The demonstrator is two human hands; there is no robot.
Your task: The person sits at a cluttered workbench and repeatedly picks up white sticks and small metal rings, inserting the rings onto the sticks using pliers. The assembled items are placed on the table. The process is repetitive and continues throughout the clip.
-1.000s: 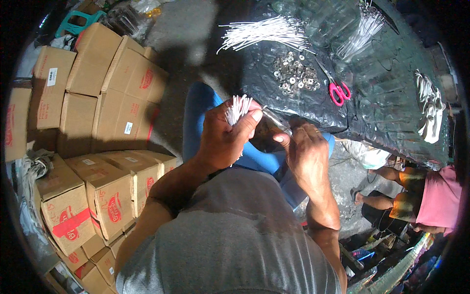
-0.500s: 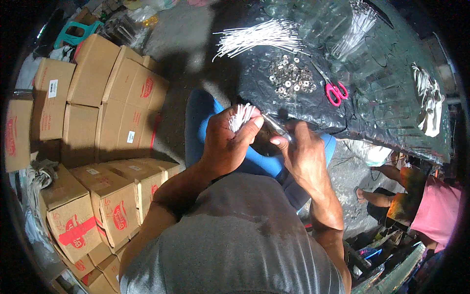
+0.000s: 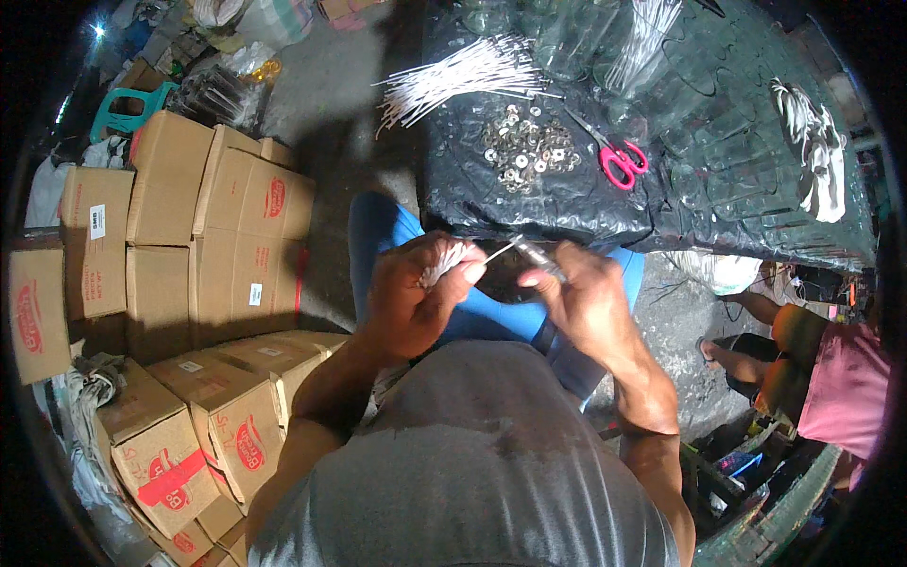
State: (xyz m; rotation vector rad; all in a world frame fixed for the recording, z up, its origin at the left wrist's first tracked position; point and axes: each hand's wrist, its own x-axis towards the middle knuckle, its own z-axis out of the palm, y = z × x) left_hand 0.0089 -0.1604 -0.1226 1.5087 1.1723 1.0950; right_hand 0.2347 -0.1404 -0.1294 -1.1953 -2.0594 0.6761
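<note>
A table [image 3: 567, 210], partly wrapped in black plastic, stands before you. Loose white strands [image 3: 463, 80] overhang its left edge; a washer heap [image 3: 521, 161] lies toward its near left corner. Just short of the near edge, your left hand [image 3: 411, 295] clasps a tight bundle of thin white strands [image 3: 446, 265]; your right hand [image 3: 588, 295] grips a shiny slim tool [image 3: 539, 255]. A single strand [image 3: 499, 252] bridges them.

Workshop: stacked cartons [image 3: 172, 180], scissors [image 3: 605, 146], heaped white sticks [image 3: 465, 79]

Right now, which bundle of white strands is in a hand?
The held bundle, in the left hand; the fanned pile and far bundle lie on the table.
</note>
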